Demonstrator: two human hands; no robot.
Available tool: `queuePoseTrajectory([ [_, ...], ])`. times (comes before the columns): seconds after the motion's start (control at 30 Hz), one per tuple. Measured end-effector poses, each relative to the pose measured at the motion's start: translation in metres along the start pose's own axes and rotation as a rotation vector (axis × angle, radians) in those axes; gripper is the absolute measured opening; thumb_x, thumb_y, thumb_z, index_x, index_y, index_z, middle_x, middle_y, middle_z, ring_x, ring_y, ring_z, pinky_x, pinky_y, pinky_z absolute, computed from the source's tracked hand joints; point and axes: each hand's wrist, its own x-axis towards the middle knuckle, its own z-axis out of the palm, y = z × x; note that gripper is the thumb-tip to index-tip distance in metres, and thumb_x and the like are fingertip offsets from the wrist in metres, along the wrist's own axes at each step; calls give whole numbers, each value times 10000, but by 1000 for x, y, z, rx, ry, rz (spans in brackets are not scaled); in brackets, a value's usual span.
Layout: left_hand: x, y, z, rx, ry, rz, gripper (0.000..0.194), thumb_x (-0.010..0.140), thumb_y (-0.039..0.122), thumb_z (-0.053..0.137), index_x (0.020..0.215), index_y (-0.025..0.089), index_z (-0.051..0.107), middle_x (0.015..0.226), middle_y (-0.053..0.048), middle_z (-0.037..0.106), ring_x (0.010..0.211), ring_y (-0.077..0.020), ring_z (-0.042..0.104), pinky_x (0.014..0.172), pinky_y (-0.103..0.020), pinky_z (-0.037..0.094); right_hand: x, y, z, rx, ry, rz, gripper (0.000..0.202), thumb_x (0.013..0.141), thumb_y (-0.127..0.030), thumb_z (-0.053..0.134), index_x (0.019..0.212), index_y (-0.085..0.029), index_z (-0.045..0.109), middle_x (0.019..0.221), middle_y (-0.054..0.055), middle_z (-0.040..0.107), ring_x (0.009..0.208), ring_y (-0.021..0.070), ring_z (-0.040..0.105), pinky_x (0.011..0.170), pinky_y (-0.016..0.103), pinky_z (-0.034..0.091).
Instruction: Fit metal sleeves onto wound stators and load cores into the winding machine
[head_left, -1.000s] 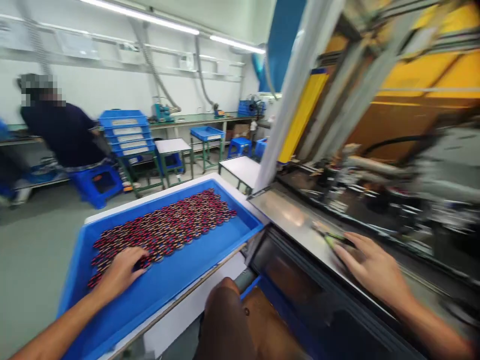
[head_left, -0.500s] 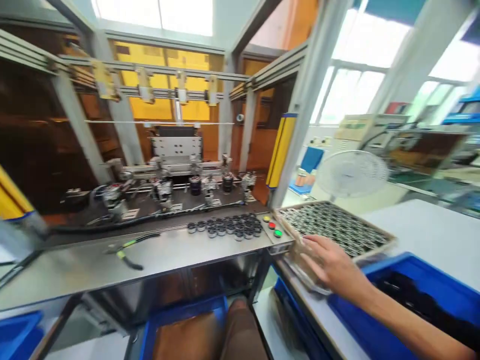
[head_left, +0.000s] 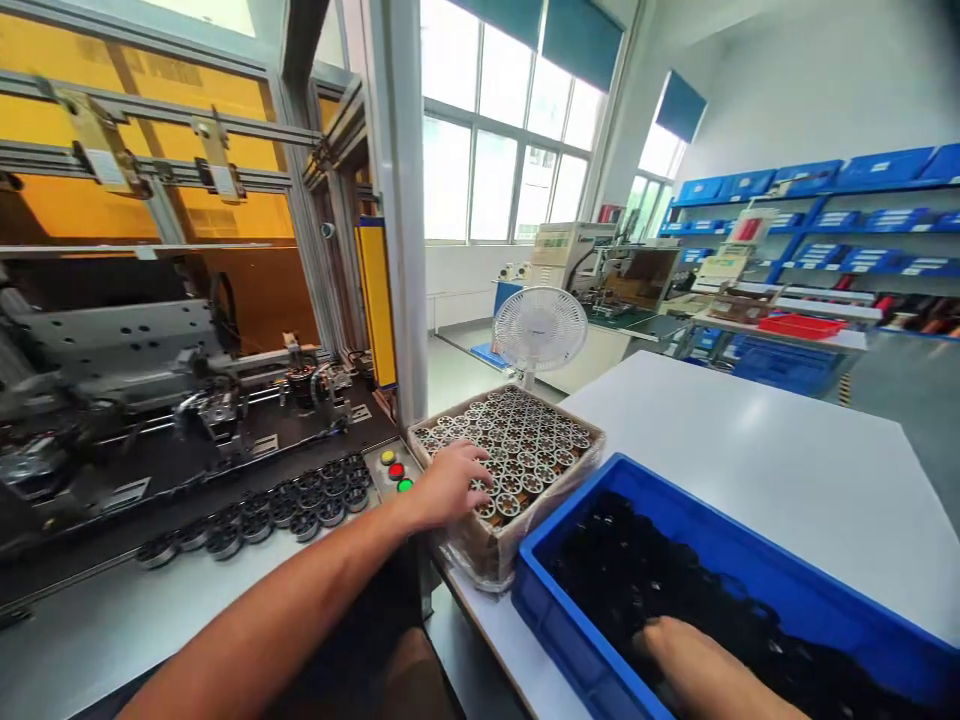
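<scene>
My left hand [head_left: 454, 485] reaches over the front left corner of a cardboard box [head_left: 491, 550] wrapped in clear plastic. Its fingers are apart and bent down at the round, spoked metal parts [head_left: 508, 504] packed in rows inside. I see nothing held in it, though contact with the parts is unclear. My right hand [head_left: 686, 655] is down in the blue bin [head_left: 622, 475], among a heap of small black parts [head_left: 622, 560]. Its fingers are buried or blurred there, so what they grip is hidden.
Several round black-and-silver parts [head_left: 300, 510] stand in rows on the machine's metal ledge to the left. Yellow, red and green buttons [head_left: 396, 471] sit beside the box. A white fan [head_left: 540, 330] stands behind it, and a white table [head_left: 750, 440] stretches right.
The view has swung right. My right hand has left the box's near edge and gone into the blue bin. My left hand has come into view over the box.
</scene>
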Motion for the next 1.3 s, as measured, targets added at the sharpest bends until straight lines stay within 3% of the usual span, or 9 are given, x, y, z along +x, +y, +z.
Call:
queuePoseTrajectory([
  [0.17, 28, 7, 34, -23, -151, 10, 244, 641, 295, 859, 856, 215, 776, 1308, -123, 612, 1279, -374, 492, 1024, -537, 439, -8, 1, -11, -6, -58, 3, 345, 652, 65, 518, 832, -148, 722, 870, 116, 715, 838, 262, 698, 680, 280, 441],
  [0.47, 27, 30, 30, -140, -90, 21, 158, 652, 57, 791, 728, 161, 699, 1322, -151, 616, 1330, -403, 454, 1081, -606, 354, -4, -18, -23, 120, -1, 32, 279, 705, 81, 478, 743, -121, 666, 873, 92, 680, 779, 179, 648, 643, 243, 401],
  [0.57, 2, 44, 18, -235, 32, -32, 112, 748, 102, 749, 785, 165, 665, 1321, -147, 621, 1293, -348, 505, 1076, -574, 390, -1, -19, -26, 197, 33, 73, 147, 654, -25, 667, 750, -137, 658, 891, 62, 665, 818, 179, 623, 642, 233, 397],
  [0.67, -45, 66, 15, -392, 134, -57, 65, 865, 197, 668, 887, 168, 613, 1205, -135, 678, 1093, -238, 642, 945, -420, 533, -1, -21, -24, 278, 22, 120, 160, 631, -153, 768, 724, -142, 639, 761, 24, 648, 720, 158, 590, 574, 226, 369],
  [0.77, -99, 87, 27, -966, 279, -85, 287, 867, 275, 686, 1119, 186, 581, 1185, -134, 661, 854, -163, 674, 717, -285, 578, 1, -26, -16, 339, -10, 117, 178, 659, -194, 759, 641, -148, 588, 622, -28, 589, 606, 115, 529, 531, 210, 335],
  [0.83, -127, 98, 36, -1252, 334, -101, 456, 860, 288, 699, 1287, 226, 550, 1198, -129, 621, 881, -159, 657, 744, -282, 570, 4, -26, -11, 359, -16, 113, 183, 661, -185, 738, 605, -151, 567, 578, -39, 565, 579, 109, 510, 516, 209, 317],
  [0.9, -146, 104, 40, -1354, 354, -126, 436, 854, 279, 707, 1276, 243, 607, 1197, -119, 580, 965, -179, 633, 815, -304, 556, 8, -25, -10, 373, -6, 114, 205, 673, -229, 728, 585, -157, 557, 557, -28, 565, 575, 120, 513, 508, 220, 307],
  [1.1, -166, 110, 34, -1452, 437, -230, 358, 673, 177, 863, 1003, 268, 756, 1094, -71, 643, 949, -171, 623, 776, -240, 526, 7, -23, -43, 435, 55, 51, 359, 786, -510, 605, 673, -169, 586, 593, 17, 620, 562, 164, 561, 538, 258, 406],
  [1.3, -164, 119, 36, -1522, 375, -293, 382, 712, 192, 837, 1079, 253, 750, 1125, -94, 683, 1003, -205, 635, 824, -278, 536, -2, -31, -67, 454, 251, -61, 369, 754, -526, 674, 654, -201, 533, 811, 50, 691, 738, 206, 617, 709, 309, 481],
])
